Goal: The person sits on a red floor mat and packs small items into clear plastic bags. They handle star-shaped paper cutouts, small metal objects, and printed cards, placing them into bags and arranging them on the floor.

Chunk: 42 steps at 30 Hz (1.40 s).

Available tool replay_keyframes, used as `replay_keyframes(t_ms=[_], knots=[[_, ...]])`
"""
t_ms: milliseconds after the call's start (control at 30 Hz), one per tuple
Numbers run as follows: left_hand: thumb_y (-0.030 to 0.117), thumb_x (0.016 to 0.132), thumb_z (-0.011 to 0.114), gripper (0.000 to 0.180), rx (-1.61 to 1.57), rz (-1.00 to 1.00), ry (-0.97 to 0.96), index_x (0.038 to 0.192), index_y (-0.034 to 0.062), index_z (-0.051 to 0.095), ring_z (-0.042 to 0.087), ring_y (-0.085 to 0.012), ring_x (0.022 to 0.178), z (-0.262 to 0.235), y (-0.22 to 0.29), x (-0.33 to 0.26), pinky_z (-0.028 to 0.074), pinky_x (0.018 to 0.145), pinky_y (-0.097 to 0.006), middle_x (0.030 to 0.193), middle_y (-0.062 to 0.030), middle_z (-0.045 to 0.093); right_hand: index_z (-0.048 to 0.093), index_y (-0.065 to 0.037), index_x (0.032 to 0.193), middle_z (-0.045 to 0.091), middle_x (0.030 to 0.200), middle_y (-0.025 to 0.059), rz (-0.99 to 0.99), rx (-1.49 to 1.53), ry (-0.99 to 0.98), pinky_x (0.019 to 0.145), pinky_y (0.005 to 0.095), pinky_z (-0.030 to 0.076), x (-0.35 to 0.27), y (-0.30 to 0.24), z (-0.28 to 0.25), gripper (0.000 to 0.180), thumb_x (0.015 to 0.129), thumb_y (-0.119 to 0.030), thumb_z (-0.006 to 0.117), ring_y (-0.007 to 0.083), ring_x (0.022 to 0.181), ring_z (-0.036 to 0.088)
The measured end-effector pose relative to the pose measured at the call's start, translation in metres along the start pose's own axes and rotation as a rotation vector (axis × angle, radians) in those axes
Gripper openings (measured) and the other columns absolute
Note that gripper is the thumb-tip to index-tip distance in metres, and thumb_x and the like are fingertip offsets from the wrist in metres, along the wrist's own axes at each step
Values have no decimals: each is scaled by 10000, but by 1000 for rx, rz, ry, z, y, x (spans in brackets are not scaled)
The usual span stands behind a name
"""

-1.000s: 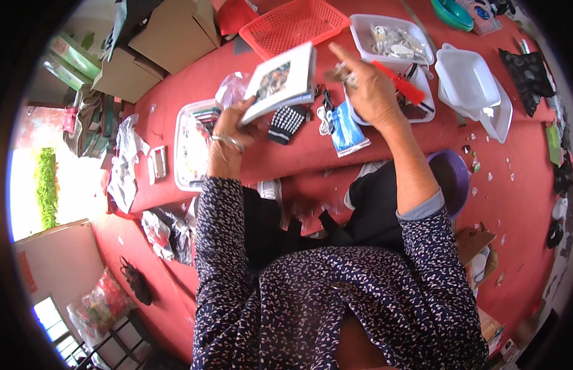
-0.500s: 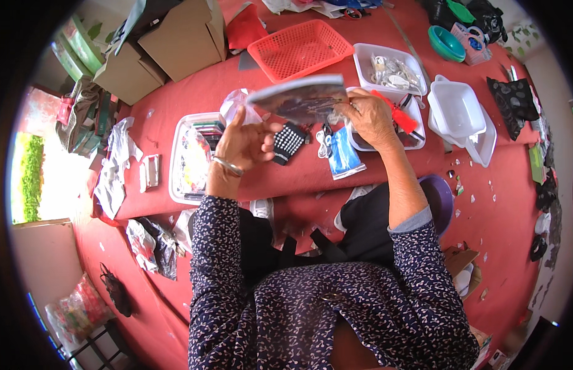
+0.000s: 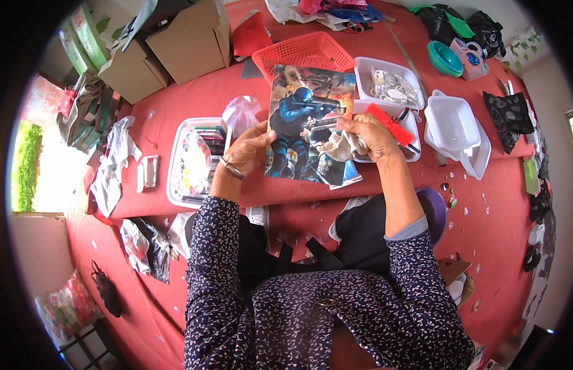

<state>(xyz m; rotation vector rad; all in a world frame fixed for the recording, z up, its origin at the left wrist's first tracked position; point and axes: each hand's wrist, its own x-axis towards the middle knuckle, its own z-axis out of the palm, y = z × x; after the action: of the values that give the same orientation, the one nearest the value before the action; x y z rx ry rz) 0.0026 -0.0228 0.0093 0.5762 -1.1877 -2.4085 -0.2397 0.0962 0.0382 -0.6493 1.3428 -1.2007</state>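
Observation:
Upright before me is a thin rectangular picture board (image 3: 292,132), its front printed with a dark blue armed figure and orange flames; whether it is a pad or a booklet I cannot tell. My left hand (image 3: 248,148) grips its left edge, thumb on the front. In front of its right side, my right hand (image 3: 374,134) has its fingers closed on a small grey, dark-striped item (image 3: 322,124). A pale crumpled cloth (image 3: 343,145) hangs just below those fingers. Whether the right hand also grips the board is unclear. A blue-and-white packet (image 3: 351,177) is mostly hidden behind it.
Left of the board stands a clear tub (image 3: 173,163) of small goods. Behind it lies a red basket (image 3: 311,44); white tubs (image 3: 390,65) with cables and a red item (image 3: 391,125) are to the right. Cardboard boxes (image 3: 191,40) stand at the far left, and empty white trays (image 3: 453,117) farther right.
The board has swung from nearly edge-on to upright, facing me. My left hand, earlier open beside it, now grips its left edge. The black-and-white checked item is now hidden behind the board.

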Motion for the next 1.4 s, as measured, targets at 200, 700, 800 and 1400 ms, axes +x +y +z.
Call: replay_keyframes(t_ms=[200, 700, 800, 1400], knots=[[14, 758, 564, 337, -228, -172, -18, 1089, -19, 508, 610, -178, 756, 11, -25, -1, 518, 686, -293, 970, -95, 602, 645, 10, 702, 554, 553, 18, -79, -140, -41, 437, 199, 374, -2, 2, 3, 257, 714, -247, 646, 68, 455, 480], [-31, 729, 562, 404, -305, -146, -33, 1120, -25, 462, 612, -223, 832, 19, -31, 4, 533, 712, -331, 997, -129, 589, 555, -21, 909, 591, 819, 60, -783, -178, 478, 592, 223, 474, -22, -24, 13, 240, 785, -212, 631, 94, 699, 571], [-44, 734, 547, 420, -296, -154, -110, 1142, -8, 452, 588, -197, 871, 20, -28, 0, 520, 722, -307, 1017, -110, 575, 553, -78, 937, 535, 883, 72, -1023, -889, 260, 783, 340, 431, -15, -4, 57, 282, 683, -117, 669, 251, 890, 538], [-49, 667, 569, 483, -56, -298, -103, 1137, -4, 466, 583, -189, 846, 32, -33, -5, 481, 742, -297, 985, -91, 584, 595, -93, 792, 539, 823, 55, -1106, -1131, 205, 672, 339, 451, 7, 9, 60, 94, 700, -110, 593, 240, 769, 547]])
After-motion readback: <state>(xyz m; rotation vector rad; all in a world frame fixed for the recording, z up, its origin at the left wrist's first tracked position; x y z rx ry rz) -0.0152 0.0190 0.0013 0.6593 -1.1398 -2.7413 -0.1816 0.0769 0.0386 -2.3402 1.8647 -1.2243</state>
